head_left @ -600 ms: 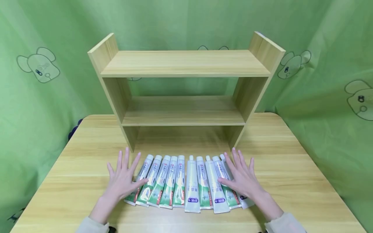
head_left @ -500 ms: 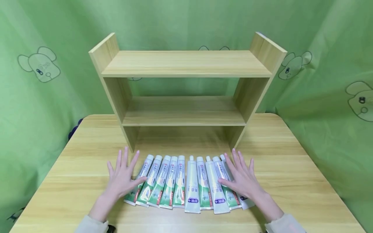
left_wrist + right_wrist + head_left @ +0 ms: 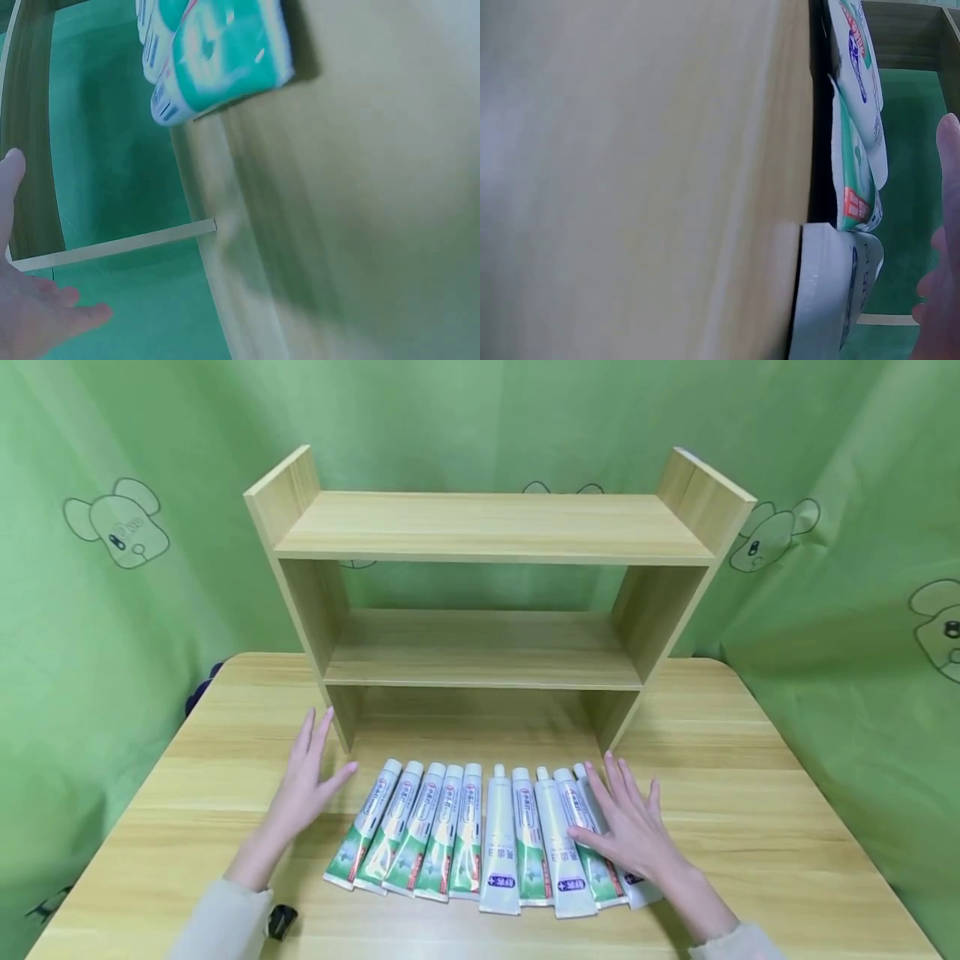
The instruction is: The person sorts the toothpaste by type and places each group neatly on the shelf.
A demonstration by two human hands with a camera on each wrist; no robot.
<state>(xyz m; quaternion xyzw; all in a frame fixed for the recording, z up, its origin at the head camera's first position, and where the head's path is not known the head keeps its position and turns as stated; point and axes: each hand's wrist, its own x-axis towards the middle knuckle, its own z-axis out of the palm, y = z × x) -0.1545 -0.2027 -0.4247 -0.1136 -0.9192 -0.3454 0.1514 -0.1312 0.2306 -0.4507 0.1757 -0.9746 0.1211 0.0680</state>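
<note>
A row of toothpaste tubes lies side by side on the table, caps toward the shelf. Most are green and white (image 3: 365, 827); a few are plain white with a purple label (image 3: 498, 852). My left hand (image 3: 300, 797), fingers extended, is held left of the row and touches no tube; the left wrist view shows the hand (image 3: 37, 315) apart from the nearest tube (image 3: 225, 60). At the row's other end, my right hand (image 3: 633, 835) is spread over the last tubes, partly hiding them. In the right wrist view that hand (image 3: 941, 292) holds nothing, beside a white tube (image 3: 821, 292).
Behind the tubes stands a wooden shelf unit (image 3: 480, 527) with two boards and raised sides. It rests on the wooden table (image 3: 750, 827). Green curtains (image 3: 112, 627) hang at the back and both sides. A small black object (image 3: 282, 922) is by the left sleeve.
My left hand has moved away from the tubes, toward the left and the shelf, and has turned sideways. The right hand stays over its end of the row. The head view has shifted slightly.
</note>
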